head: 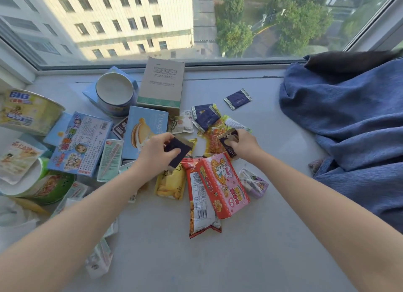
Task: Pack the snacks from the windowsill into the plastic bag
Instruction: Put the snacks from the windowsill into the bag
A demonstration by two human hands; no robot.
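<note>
Both hands are gathering. The left hand (156, 150) pinches a navy sachet (177, 151) between thumb and fingers. The right hand (246, 145) is curled round a second sachet (229, 144), just over the heap in the middle of the sill (261, 259). I'd call this the picking-up step, with neither sachet bagged yet. A third sachet (205, 116) lies on the far side of the heap, and a fourth sachet (237, 98) sits alone to its right. The pink box (222, 182), red bag (200, 204) and yellow pack (170, 182) lie nearer, by the wrists.

Next comes the plastic bag, and I can't pick it out for certain. The pale crumpled film (15, 217) at the near left may be it. With both hands full, one would likely have to let go to hold the mouth open.

The bowl (114, 91) at the far left looks empty. The carton (161, 84) beside it hides its inside, and so do the noodle tubs (28, 112) at the left.
</note>
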